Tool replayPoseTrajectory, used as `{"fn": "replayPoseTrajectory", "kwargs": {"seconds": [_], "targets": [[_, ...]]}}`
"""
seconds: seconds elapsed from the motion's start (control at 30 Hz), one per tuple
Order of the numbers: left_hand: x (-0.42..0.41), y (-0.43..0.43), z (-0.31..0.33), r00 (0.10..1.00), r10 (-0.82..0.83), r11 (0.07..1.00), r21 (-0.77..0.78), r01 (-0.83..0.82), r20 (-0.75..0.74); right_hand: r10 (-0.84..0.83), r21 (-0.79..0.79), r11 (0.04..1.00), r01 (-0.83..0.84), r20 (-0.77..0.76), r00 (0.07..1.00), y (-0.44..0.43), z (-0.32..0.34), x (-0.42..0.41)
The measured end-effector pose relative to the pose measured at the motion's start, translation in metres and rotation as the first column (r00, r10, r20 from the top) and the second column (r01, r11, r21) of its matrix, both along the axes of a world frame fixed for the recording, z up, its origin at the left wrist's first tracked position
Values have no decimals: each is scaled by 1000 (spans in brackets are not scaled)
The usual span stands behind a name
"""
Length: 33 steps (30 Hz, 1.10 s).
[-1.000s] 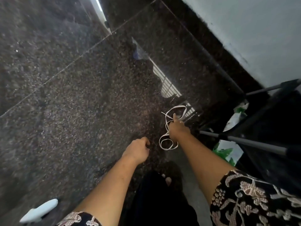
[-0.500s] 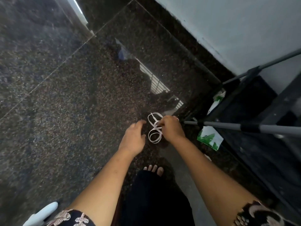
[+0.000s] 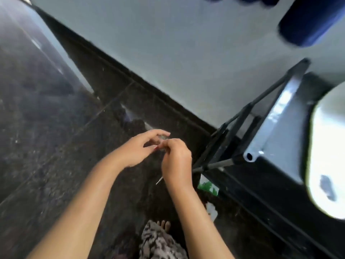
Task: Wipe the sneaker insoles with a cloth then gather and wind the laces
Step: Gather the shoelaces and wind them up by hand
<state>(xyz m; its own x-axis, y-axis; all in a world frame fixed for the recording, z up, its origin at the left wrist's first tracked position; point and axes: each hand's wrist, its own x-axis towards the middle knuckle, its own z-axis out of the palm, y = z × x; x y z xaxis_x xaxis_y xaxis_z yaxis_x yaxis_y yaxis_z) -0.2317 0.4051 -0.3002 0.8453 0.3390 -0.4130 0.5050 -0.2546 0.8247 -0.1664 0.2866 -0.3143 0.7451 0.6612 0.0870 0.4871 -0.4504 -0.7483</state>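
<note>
My right hand [image 3: 176,161] is closed around the white lace, which is almost wholly hidden in the fist. Only a short white lace end [image 3: 159,180] pokes out below the wrist. My left hand [image 3: 138,150] is raised beside it, fingers arched, with its thumb and forefinger tips meeting the right hand's fingertips. Blur hides whether the left fingers pinch the lace. Both hands hover above the dark speckled floor [image 3: 56,146]. No sneaker, insole or cloth is in view.
A black metal rack [image 3: 233,128] stands just right of my hands against the grey wall [image 3: 186,53]. A green-and-white packet [image 3: 208,186] lies at its foot. A blurred white object [image 3: 326,156] and a blue one [image 3: 308,21] sit at the right. My bare toes [image 3: 164,225] are below.
The view has swung up and right toward the wall and rack. Both hands rose and came together, and the lace loops that hung from the right hand are now hidden in it.
</note>
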Motion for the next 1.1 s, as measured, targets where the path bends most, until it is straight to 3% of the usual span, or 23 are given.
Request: {"fn": "replayPoseTrajectory", "kwargs": {"seconds": [0.2,0.33,0.5,0.67,0.9,1.0,1.1], "targets": [[15,-15,107,977,-20,1000,18,17,212,8,76,997,-23,189,982,-8,120,6],[12,-43,166,905,-101,991,126,53,414,-19,29,1000,8,402,916,-42,185,10],[-2,-100,223,836,-148,978,205,44,528,-71,38,997,60,539,839,-114,239,3],[-7,-180,261,773,-149,983,177,49,617,-270,121,962,243,525,807,-194,288,-4],[4,-270,277,700,-229,970,216,108,676,-464,236,885,400,415,783,-288,303,-17],[14,-296,263,688,-259,957,275,89,678,-515,235,857,459,357,780,-318,293,-19],[27,-315,243,699,-257,959,263,101,667,-500,169,865,473,203,842,-340,278,-19]]}}
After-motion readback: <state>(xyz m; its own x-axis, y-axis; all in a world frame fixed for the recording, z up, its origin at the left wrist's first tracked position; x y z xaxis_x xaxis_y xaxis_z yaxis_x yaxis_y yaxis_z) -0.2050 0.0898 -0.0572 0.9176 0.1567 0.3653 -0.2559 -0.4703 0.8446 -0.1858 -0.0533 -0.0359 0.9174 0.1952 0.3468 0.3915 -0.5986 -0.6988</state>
